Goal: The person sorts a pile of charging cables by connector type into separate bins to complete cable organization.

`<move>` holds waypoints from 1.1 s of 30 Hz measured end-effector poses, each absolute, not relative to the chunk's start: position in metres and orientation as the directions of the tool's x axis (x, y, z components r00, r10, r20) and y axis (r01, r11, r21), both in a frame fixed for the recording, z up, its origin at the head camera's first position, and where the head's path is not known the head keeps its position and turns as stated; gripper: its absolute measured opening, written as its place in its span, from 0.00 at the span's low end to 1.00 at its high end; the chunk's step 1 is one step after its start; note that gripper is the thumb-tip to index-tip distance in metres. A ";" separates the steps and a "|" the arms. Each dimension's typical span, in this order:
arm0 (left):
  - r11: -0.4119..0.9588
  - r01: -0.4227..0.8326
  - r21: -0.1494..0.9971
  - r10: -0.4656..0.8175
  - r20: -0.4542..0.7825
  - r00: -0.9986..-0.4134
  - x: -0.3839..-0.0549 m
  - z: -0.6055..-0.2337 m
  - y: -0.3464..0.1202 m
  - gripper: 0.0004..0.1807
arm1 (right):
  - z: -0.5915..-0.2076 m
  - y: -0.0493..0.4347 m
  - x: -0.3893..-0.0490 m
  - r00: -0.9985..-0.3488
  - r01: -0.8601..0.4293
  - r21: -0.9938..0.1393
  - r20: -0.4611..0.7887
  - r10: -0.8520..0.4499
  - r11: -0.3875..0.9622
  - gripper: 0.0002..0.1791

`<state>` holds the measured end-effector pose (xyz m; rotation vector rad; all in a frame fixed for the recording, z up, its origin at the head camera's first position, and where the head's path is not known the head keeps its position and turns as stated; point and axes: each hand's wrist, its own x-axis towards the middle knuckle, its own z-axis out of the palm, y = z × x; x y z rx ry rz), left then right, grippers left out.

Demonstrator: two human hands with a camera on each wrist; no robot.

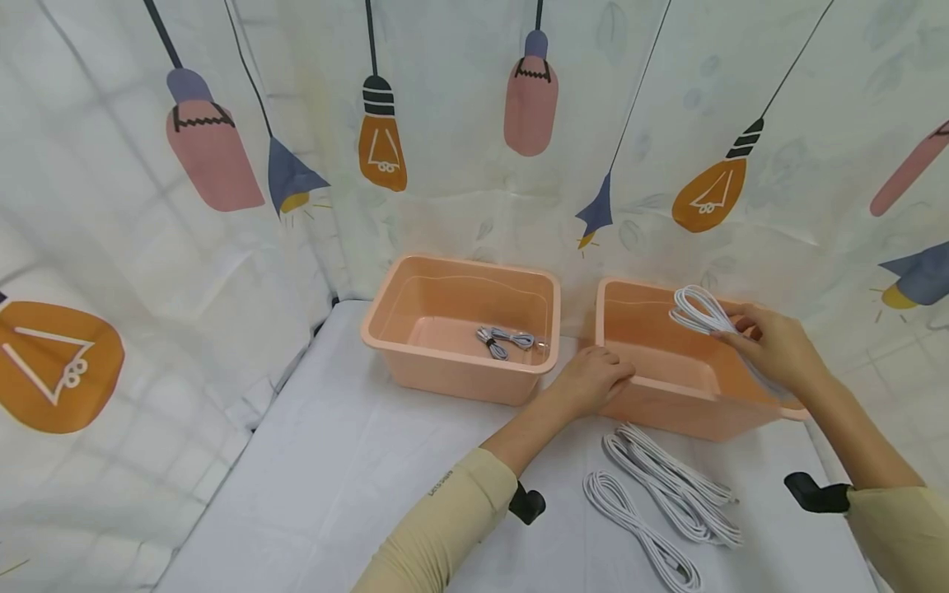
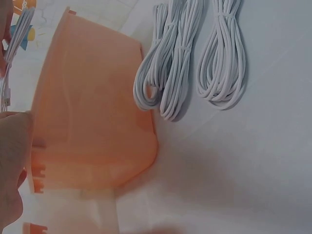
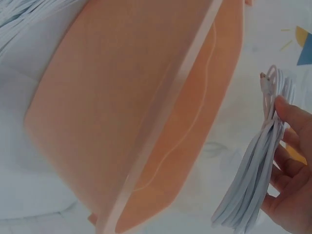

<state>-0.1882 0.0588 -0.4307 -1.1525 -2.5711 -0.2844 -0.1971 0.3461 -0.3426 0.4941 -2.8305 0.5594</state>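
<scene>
My right hand (image 1: 778,346) pinches a coiled white cable bundle (image 1: 695,310) above the right peach plastic bin (image 1: 667,409). In the right wrist view, thumb and fingers grip this bundle (image 3: 253,168) near its tied end, where a small plug shows. My left hand (image 1: 593,380) grips the same bin by its rim at the front left corner. From the left wrist view, the thumb side of that hand (image 2: 12,165) is at the rim, and the bin wall (image 2: 92,102) looks tilted. The part of the bin's inside behind the right hand is hidden.
A second peach bin (image 1: 445,371) stands to the left, with small tied grey cables (image 1: 504,339) inside. In front of the right bin lie white cable bundles (image 1: 670,486) and another single bundle (image 1: 633,523) on the white tablecloth (image 1: 296,511). A patterned curtain (image 1: 460,214) hangs behind.
</scene>
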 end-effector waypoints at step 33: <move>0.659 0.751 0.047 0.697 0.338 -0.633 -0.189 -0.431 0.059 0.11 | -0.337 0.344 -0.246 -0.974 -0.210 -0.370 0.156 -0.162 0.905 0.32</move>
